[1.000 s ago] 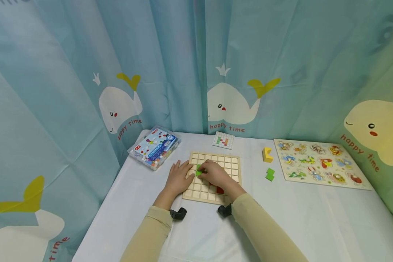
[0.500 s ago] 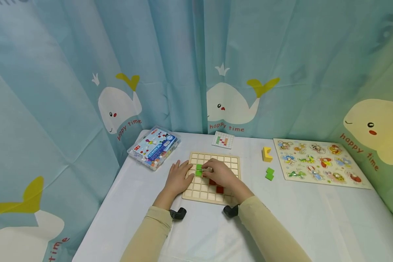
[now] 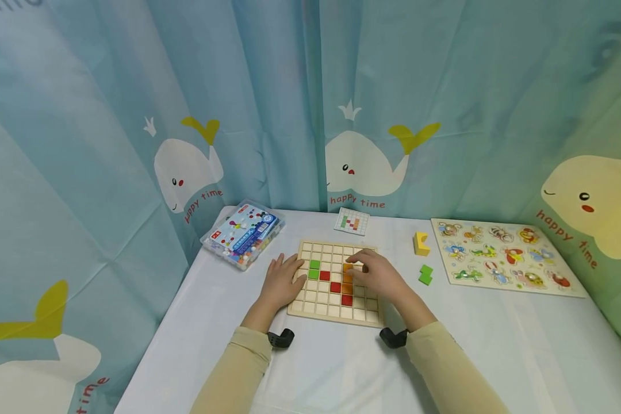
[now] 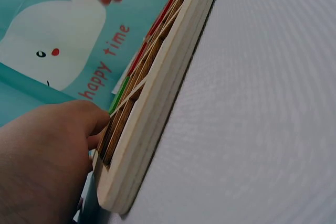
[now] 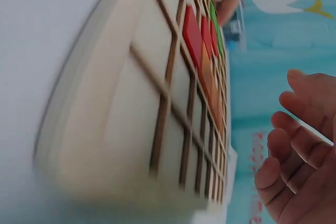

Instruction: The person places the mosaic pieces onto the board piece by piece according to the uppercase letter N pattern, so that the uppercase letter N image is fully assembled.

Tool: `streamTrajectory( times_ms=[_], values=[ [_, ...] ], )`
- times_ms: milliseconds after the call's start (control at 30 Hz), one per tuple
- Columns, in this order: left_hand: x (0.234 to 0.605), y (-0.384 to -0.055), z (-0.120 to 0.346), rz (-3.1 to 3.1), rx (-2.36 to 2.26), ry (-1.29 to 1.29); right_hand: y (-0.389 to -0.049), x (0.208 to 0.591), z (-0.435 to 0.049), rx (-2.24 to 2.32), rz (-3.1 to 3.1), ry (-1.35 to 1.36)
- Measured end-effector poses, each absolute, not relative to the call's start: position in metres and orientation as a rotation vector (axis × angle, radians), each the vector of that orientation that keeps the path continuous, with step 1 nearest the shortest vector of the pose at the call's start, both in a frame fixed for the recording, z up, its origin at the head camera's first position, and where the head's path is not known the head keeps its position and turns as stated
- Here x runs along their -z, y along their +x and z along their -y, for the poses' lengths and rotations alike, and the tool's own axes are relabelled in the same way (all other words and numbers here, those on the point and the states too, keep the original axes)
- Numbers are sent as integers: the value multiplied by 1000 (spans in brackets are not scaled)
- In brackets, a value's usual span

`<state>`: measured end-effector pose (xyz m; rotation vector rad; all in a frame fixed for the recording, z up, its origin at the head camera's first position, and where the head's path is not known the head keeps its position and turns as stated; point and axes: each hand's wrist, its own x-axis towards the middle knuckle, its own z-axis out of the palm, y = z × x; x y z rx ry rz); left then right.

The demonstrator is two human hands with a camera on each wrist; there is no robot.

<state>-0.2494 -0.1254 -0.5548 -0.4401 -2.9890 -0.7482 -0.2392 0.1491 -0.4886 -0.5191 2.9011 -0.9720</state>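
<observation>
A wooden grid board point(image 3: 310, 310) lies on the table. Two green tiles point(image 3: 314, 265) sit one before the other in its left part. Red tiles point(image 3: 335, 287) step diagonally down to the right from them. Orange tiles point(image 3: 347, 288) stand in a column, partly covered by my right hand point(image 3: 380, 278). That hand hovers over the board's right side with bent, loose fingers and nothing between them; the right wrist view shows them apart from the board. My left hand point(image 3: 282, 280) rests at the board's left edge, fingers extended, with its thumb point(image 4: 97, 116) touching the board.
A small pattern card point(image 3: 351, 221) lies behind the board. At the back left is a clear plastic case point(image 3: 244, 233). To the right are a yellow block point(image 3: 421, 244), a green zigzag piece point(image 3: 426, 275) and an insect peg puzzle point(image 3: 507, 259). Curtains stand behind the table.
My right hand has left the green tiles and moved right, across the board. The green and red tiles and part of the orange column have come into sight. My left hand stays put.
</observation>
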Motion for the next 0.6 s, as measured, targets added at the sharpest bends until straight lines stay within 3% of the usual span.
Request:
streamTrajectory(
  times_ms=[600],
  values=[
    [558, -250, 125, 2978, 750, -449, -213, 484, -250, 947, -3065, -264]
  ],
)
